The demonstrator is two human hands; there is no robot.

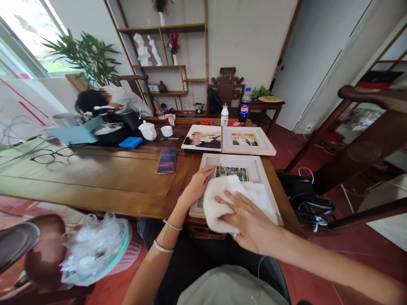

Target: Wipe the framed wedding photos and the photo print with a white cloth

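Picture frame: the pale frame (258,170) is lying flat on the wooden table (136,186), near the edge closest to the person, with a small photograph (233,173) showing inside its wide border.
Left hand: the left hand (200,182) is resting on the frame's left side, fingers reaching inward; whether it is clasping the rim or only pressing, one cannot tell.
Right hand: the right hand (243,212) is grasping a bunched white cloth (222,184), which is covering the frame's lower part.
Frame weight and stiffness: it is probably behaving as a rigid, fairly light piece, its corners likely being the parts most prone to chipping.
Frame face: any glazing, which is not showing clearly, is presumably calling for even, gentle pressure.
Frame hold: opposite outer rims are seeming the safest places for the hands, the middle being best left unloaded.
Cloth: it is looking thick, soft and yielding, and is likely sliding easily; a folded pad under spread fingers is suiting it.
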